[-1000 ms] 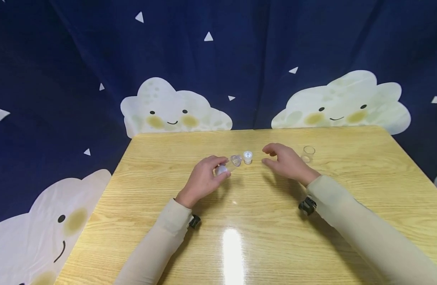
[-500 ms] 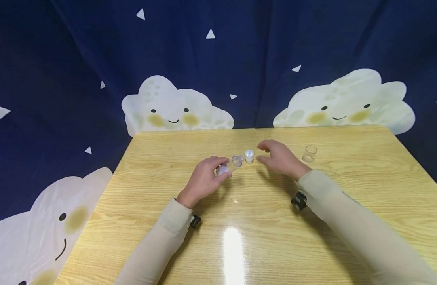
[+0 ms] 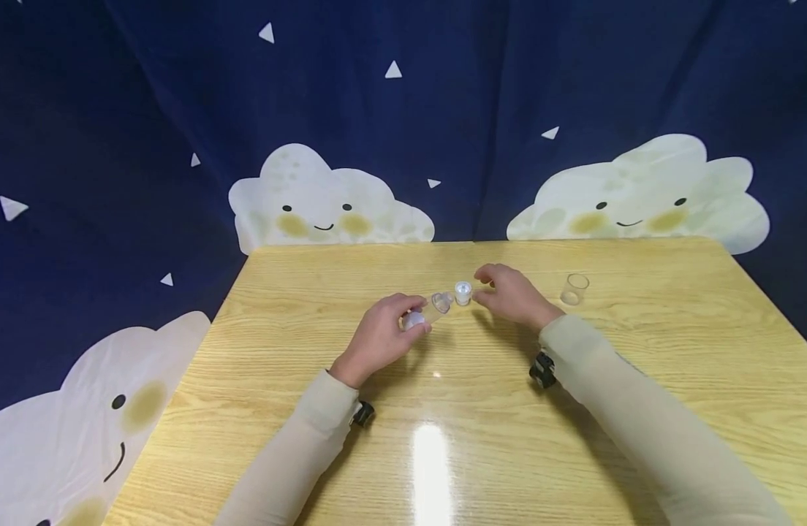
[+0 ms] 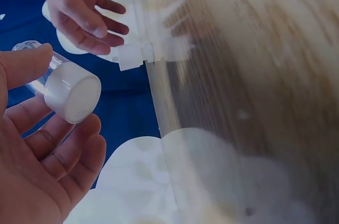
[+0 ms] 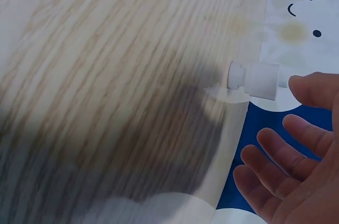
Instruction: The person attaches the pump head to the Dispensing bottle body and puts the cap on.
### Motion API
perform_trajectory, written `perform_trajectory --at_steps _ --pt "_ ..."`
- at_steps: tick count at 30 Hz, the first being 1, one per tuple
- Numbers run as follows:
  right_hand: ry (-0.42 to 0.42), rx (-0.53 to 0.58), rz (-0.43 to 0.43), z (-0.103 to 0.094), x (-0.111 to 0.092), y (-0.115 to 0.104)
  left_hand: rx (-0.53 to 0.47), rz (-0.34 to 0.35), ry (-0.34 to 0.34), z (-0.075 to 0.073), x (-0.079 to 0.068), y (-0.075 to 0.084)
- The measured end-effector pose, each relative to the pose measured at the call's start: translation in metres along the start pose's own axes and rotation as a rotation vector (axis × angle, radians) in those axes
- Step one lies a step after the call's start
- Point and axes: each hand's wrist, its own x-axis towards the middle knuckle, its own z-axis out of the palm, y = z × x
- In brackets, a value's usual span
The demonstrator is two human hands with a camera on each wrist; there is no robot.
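Note:
A small clear bottle (image 3: pixel 435 313) with a white base (image 4: pixel 74 94) is held tilted between the thumb and fingers of my left hand (image 3: pixel 379 334). Its see-through neck end points up and to the right. Just beyond it a small white stepped piece, like a pump top (image 3: pixel 463 294), stands upright on the table. My right hand (image 3: pixel 511 298) is right beside this piece, thumb and fingers spread apart and slightly bent. In the right wrist view the thumb tip lies close to the narrow tip of the white piece (image 5: pixel 262 81), and the hand grips nothing.
A clear open cylinder, like a cap (image 3: pixel 574 290), stands on the wooden table (image 3: pixel 495 424) to the right of my right hand. Behind the table's far edge hangs a dark blue curtain (image 3: pixel 351 95) with cloud prints.
My right hand has moved left, away from the clear cylinder and up to the white piece. The left hand keeps hold of the bottle in nearly the same place.

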Motion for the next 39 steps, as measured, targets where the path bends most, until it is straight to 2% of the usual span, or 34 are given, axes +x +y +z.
perform_trajectory --at_steps 9,22,39 --pt "-0.009 -0.038 0.013 0.004 0.005 -0.001 -0.018 -0.005 -0.03 0.003 -0.001 -0.001" --pt "-0.037 -0.058 0.033 0.015 0.015 -0.006 -0.01 -0.011 -0.024 0.003 -0.002 -0.002" --pt "-0.02 -0.046 0.0 0.02 0.018 -0.002 -0.007 -0.006 -0.017 0.002 0.0 -0.005"
